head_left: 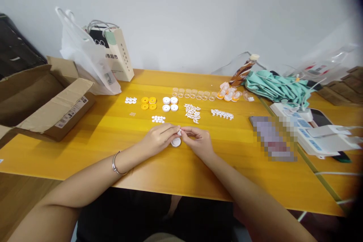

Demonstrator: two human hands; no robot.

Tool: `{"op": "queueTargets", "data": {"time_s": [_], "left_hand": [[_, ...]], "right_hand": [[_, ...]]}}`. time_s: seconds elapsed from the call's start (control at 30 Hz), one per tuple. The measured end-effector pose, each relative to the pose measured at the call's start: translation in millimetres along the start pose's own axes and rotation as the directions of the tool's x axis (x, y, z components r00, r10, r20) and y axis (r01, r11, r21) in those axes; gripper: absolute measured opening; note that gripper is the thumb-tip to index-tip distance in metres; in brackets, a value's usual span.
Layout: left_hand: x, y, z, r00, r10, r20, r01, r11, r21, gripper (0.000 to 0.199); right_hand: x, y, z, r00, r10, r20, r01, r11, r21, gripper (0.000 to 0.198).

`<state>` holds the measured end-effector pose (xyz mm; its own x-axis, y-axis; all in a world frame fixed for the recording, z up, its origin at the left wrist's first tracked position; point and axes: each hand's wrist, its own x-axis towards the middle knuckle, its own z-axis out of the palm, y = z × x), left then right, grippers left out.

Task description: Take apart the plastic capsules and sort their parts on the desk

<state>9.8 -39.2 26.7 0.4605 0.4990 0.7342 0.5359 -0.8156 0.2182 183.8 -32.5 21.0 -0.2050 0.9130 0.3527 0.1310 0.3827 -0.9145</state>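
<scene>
Between the fingertips of my left hand (163, 136) and my right hand (198, 141) is a small white plastic part (179, 132), pinched from both sides. Directly below it a round white cap-like piece (176, 142) lies on the table. Beyond my hands, small white discs (158, 119) lie in a cluster. Behind them are yellow round pieces (149, 103) and white round pieces (170, 104), each grouped in a square. White openwork pieces (192, 113) are heaped to the right, beside a row of similar white pieces (222, 114).
Clear cups (193, 93) stand in a row at the back, near orange-and-clear pieces (228, 92). An open cardboard box (62, 109) and bags (113, 53) occupy the left. On the right are a bottle (244, 70), green cloth (278, 85), a phone (272, 138) and a power strip (303, 132).
</scene>
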Motion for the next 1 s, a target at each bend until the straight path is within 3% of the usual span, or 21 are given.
{"op": "queueTargets", "data": {"time_s": [0.37, 0.67, 0.87, 1.0], "left_hand": [[0.1, 2.0, 1.6, 0.999, 0.029, 0.032, -0.03, 0.998, 0.048, 0.015], [-2.4, 1.5, 5.4, 0.998, -0.037, 0.057, 0.039, 0.999, -0.03, 0.018], [-1.1, -5.9, 7.4, 0.98, -0.194, 0.035, 0.196, 0.94, -0.281, 0.02], [1.0, -6.5, 12.0, 0.91, -0.41, 0.062, 0.386, 0.783, -0.487, 0.02]], "right_hand": [[0.2, -6.1, -0.9, 0.999, -0.049, 0.018, 0.051, 0.99, -0.134, 0.015], [2.8, 2.1, -0.2, 0.992, 0.123, -0.006, -0.123, 0.992, 0.009, 0.014], [10.4, 2.2, -1.0, 0.948, 0.308, 0.076, -0.317, 0.912, 0.261, 0.014], [12.4, -0.7, -3.0, 0.926, 0.349, 0.142, -0.377, 0.865, 0.331, 0.02]]}}
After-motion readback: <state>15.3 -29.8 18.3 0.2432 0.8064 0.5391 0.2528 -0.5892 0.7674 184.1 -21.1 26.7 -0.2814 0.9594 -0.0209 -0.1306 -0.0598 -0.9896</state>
